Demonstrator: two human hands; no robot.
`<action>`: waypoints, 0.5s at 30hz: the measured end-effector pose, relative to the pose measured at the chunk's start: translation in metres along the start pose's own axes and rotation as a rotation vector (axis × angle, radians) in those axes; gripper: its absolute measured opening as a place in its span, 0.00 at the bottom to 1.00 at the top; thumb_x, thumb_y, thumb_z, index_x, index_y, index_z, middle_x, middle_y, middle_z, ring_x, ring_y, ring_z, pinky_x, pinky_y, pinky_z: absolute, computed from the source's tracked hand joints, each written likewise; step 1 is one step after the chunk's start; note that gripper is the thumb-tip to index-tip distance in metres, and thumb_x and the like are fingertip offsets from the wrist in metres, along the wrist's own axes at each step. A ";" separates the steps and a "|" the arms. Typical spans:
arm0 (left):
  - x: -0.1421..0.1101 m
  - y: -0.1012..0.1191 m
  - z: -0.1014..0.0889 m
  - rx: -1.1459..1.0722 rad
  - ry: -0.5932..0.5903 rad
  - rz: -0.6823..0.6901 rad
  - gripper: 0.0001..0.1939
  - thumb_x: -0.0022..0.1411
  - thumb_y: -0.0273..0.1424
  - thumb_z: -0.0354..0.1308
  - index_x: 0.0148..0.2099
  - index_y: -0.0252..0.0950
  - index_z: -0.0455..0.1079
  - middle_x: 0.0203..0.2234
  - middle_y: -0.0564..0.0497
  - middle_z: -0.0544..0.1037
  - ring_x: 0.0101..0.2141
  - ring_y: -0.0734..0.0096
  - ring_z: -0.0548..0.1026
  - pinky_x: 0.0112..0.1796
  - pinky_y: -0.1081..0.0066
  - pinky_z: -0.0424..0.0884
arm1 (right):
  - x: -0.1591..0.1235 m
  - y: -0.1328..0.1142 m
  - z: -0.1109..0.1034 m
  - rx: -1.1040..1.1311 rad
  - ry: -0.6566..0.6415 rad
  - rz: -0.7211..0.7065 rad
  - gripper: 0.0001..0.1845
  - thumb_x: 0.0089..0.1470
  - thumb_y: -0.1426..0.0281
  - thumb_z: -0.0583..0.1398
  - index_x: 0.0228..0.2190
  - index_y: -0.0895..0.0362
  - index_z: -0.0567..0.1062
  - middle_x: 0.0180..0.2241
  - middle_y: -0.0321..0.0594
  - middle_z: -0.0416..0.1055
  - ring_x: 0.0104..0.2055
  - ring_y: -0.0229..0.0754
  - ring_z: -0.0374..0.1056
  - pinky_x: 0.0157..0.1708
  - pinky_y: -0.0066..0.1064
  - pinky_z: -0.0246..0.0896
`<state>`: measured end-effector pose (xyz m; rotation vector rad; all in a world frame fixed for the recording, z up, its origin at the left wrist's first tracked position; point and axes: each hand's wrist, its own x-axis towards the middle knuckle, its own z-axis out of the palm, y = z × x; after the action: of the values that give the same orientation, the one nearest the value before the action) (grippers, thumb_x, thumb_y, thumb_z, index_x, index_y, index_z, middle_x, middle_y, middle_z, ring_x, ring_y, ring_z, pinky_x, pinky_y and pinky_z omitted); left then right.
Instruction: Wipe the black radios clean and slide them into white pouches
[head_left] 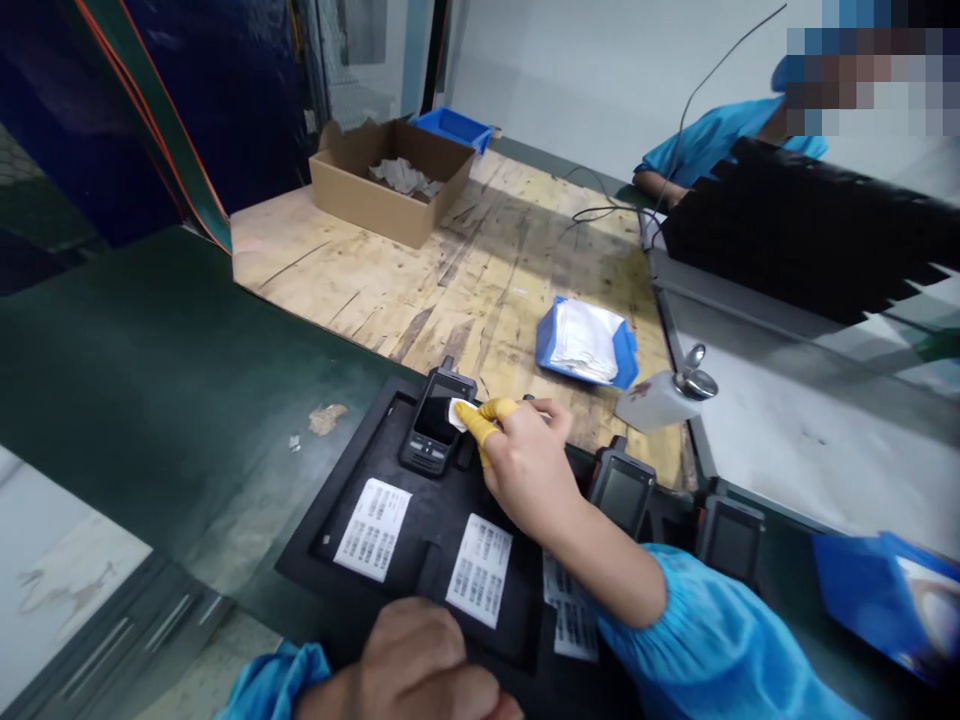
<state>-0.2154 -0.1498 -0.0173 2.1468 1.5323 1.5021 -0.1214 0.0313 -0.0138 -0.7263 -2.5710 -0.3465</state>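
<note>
A black handheld radio [437, 418] with a screen and keypad lies in the upper left of a black tray [352, 430]. My right hand [529, 455] wears yellow finger covers and pinches a small white wipe [460, 414] against the radio's screen edge. Near the tray's front edge is my left hand [420, 660], fingers curled and blurred; anything inside it is hidden. White barcode label sheets [373, 530] lie in the tray below the radio. Two more radios, one beyond my right wrist [622, 490] and one farther right [729, 540], are partly in view.
A blue bin [551, 335] of white wipes and a white pump bottle [664, 398] stand behind the tray. A cardboard box [375, 200] with crumpled paper sits farther back. Another blue bin [862, 590] is at right. A co-worker in blue sleeves [705, 140] sits beyond a black rack [810, 230].
</note>
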 end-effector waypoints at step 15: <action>-0.012 -0.028 -0.021 0.051 0.117 0.011 0.07 0.59 0.20 0.53 0.30 0.35 0.65 0.16 0.55 0.67 0.20 0.76 0.69 0.24 0.76 0.72 | -0.014 -0.032 -0.005 0.153 0.019 -0.139 0.14 0.57 0.78 0.52 0.25 0.56 0.75 0.30 0.38 0.68 0.33 0.39 0.56 0.48 0.42 0.41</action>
<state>-0.2495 -0.1540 -0.0300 2.1324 1.6146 1.6372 -0.1263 -0.0034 -0.0204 -0.4890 -2.6026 -0.1957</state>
